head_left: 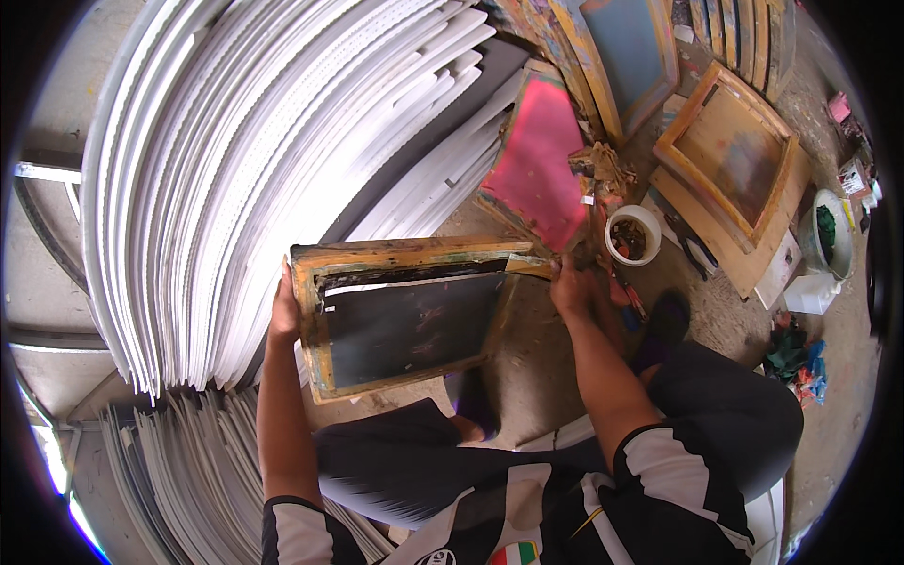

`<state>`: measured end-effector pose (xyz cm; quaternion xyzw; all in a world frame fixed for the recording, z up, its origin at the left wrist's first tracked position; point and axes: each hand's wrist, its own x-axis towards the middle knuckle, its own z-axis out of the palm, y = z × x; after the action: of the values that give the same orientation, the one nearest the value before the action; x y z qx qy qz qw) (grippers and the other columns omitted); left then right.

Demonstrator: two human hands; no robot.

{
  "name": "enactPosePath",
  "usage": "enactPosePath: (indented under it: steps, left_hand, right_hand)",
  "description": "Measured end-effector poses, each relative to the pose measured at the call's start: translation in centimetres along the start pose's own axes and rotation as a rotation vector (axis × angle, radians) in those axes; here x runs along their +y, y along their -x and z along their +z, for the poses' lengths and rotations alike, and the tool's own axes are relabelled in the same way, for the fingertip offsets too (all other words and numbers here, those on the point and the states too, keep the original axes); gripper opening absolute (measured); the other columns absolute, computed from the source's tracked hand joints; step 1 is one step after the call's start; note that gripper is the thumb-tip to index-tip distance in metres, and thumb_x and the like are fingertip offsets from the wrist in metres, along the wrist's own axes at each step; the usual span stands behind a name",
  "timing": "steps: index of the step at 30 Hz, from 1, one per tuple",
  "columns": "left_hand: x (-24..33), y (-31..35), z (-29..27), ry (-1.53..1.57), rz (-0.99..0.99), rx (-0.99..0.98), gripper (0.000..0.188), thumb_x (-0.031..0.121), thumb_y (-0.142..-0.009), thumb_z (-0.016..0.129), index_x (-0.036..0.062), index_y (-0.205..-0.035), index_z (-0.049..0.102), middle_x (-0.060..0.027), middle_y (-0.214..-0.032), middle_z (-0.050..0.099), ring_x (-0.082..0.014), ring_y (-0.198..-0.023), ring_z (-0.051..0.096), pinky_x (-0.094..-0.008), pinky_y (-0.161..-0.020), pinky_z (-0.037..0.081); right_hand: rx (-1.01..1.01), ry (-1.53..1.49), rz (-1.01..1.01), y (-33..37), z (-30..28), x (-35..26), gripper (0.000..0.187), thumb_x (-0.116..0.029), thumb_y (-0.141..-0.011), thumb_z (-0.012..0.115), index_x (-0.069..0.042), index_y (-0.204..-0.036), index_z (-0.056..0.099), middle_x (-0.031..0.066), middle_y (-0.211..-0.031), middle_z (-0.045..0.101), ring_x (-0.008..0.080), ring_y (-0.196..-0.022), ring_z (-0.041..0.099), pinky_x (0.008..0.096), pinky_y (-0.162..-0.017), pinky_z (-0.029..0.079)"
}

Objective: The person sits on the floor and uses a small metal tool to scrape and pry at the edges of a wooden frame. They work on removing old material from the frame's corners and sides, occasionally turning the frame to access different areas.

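Observation:
A wooden screen-printing frame [410, 325] with a dark mesh is held tilted above my lap. Paint stains its wood, and a white strip runs along the upper part of the mesh. At the frame's left side, my left hand [284, 309] grips the edge, its fingers partly hidden behind the wood. My right hand [568, 288] is closed at the upper right corner, where a pale wooden end shows; the fingertips are hard to see. Just beyond that hand leans a frame with a pink screen [541, 155].
Tall stacks of white sheets [235, 179] fill the left. A white bucket [633, 235] holding dark scraps stands right of the pink screen. Farther right lie pliers [697, 250], another wooden frame [673, 141] on a board, a tub [833, 231] and crumpled rags [789, 353].

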<state>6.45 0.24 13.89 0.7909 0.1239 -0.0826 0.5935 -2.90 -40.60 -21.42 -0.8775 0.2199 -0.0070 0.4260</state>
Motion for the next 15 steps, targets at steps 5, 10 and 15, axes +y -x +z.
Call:
enactPosePath:
  steps: [5, 10, 15]
  left_hand:
    - [0.7, 0.0, 0.6, -0.090, -0.011, -0.039, 0.066, 0.053, -0.112, 0.028, -0.0006, -0.146, 0.049, -0.0085, -0.131, 0.062, -0.0176, -0.117, 0.058, -0.0337, -0.102, 0.046]
    - [-1.8, -0.9, -3.8, 0.062, -0.026, -0.122, 0.065, 0.052, -0.112, 0.031, 0.0008, -0.147, 0.048, -0.0083, -0.135, 0.060, -0.0188, -0.122, 0.056, -0.0352, -0.108, 0.042]
    - [-2.6, -1.3, -4.1, 0.105, -0.033, -0.091, 0.065, 0.053, -0.112, 0.031, 0.0018, -0.150, 0.044, -0.0082, -0.136, 0.060, -0.0190, -0.122, 0.056, -0.0354, -0.108, 0.043]
  right_hand:
    - [-0.076, 0.020, 0.141, -0.1, -0.2, -1.0, 0.042, -0.044, -0.109, 0.039, -0.012, -0.132, 0.052, 0.0266, -0.097, 0.071, 0.0481, -0.091, 0.066, 0.0575, -0.086, 0.046]
    - [-0.151, -0.569, 0.342, -3.8, 1.0, 2.5, 0.056, -0.055, -0.107, 0.039, -0.009, -0.135, 0.055, 0.0156, -0.132, 0.061, 0.0349, -0.121, 0.057, 0.0525, -0.101, 0.040]
    - [-0.096, -0.765, 0.274, -7.7, -1.1, 2.3, 0.053, -0.048, -0.103, 0.054, -0.002, -0.127, 0.063, 0.0178, -0.125, 0.064, 0.0325, -0.118, 0.059, 0.0417, -0.102, 0.044]
